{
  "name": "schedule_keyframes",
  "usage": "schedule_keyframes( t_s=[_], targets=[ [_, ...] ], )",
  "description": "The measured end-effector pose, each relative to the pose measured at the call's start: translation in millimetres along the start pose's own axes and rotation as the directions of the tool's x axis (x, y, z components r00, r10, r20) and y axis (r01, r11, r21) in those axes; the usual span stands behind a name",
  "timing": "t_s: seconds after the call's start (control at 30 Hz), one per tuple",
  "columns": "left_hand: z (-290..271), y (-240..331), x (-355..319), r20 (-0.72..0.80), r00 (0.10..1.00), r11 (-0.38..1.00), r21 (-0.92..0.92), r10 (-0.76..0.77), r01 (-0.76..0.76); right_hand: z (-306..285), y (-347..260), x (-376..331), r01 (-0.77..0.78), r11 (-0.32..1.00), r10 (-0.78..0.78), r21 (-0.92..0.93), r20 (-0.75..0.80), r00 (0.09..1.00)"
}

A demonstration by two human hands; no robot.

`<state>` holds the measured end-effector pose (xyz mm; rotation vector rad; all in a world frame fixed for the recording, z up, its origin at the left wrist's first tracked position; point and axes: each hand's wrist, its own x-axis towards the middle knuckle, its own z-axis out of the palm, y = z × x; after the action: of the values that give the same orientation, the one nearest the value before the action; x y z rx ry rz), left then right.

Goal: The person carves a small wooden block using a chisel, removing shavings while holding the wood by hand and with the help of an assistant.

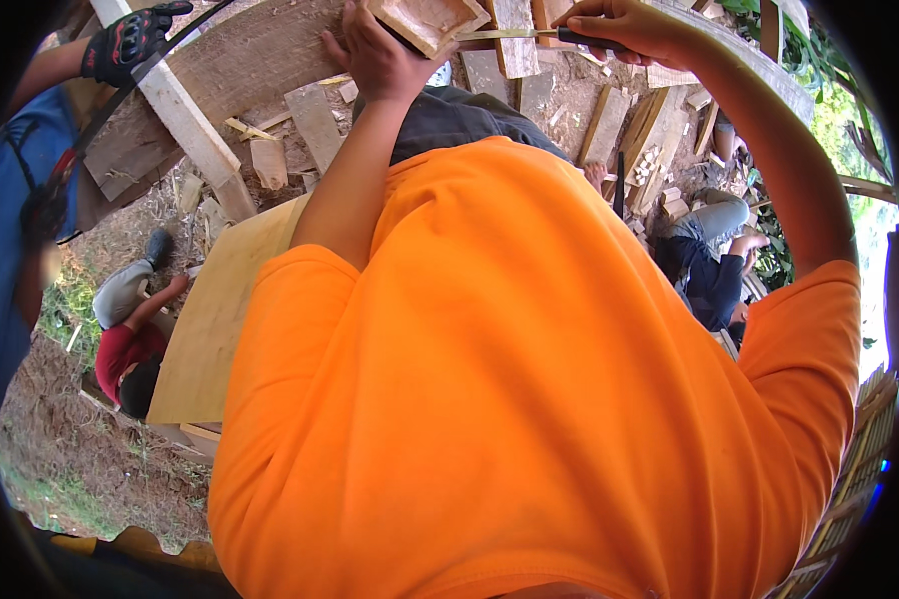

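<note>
At the top edge, my left hand (388, 58) grips a pale carved wooden block (432, 20) with a hollowed face and raised rim; the picture cuts off its upper part. My right hand (637, 28) is closed around the dark handle of a narrow-bladed hand tool (514, 34), which looks like a chisel. The blade runs left, and its tip is at or close to the block's lower right edge; I cannot tell if they touch. Behind the blade stands a light piece of wood (515, 55).
Cut boards (604, 125) and wood chips (649, 160) cover the ground. A broad yellowish panel (225, 309) leans at my left. A person in blue with a black glove (130, 45) is at far left. Crouching people in red (130, 349) and dark clothes (714, 265) are on either side.
</note>
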<state>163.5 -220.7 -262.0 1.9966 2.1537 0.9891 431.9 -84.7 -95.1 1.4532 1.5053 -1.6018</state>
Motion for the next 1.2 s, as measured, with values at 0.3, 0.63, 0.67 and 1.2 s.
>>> schedule_keyframes(
  t_s=[0.3, 0.63, 0.67, 1.2],
  targets=[
    [1, -1, 0, 0.000, 1.000, 1.000, 0.011, 0.000, 0.000, 35, -36, -58, 0.180, 0.853, -0.365, -0.490, -0.313, 0.877],
    [1, -1, -1, -0.004, 1.000, 1.000, 0.001, 0.009, -0.009, 52, -71, -54, 0.044, 0.715, -0.359, -0.698, -0.311, 0.880],
    [1, -1, -1, -0.006, 1.000, 1.000, 0.000, 0.007, -0.007, 53, -75, -54, 0.031, 0.688, -0.361, -0.725, -0.305, 0.881],
    [1, -3, -1, 0.023, 1.000, 1.000, -0.019, -0.001, 0.002, 6, -41, -4, 0.158, 0.918, -0.208, -0.364, -0.104, 0.973]
  ],
)
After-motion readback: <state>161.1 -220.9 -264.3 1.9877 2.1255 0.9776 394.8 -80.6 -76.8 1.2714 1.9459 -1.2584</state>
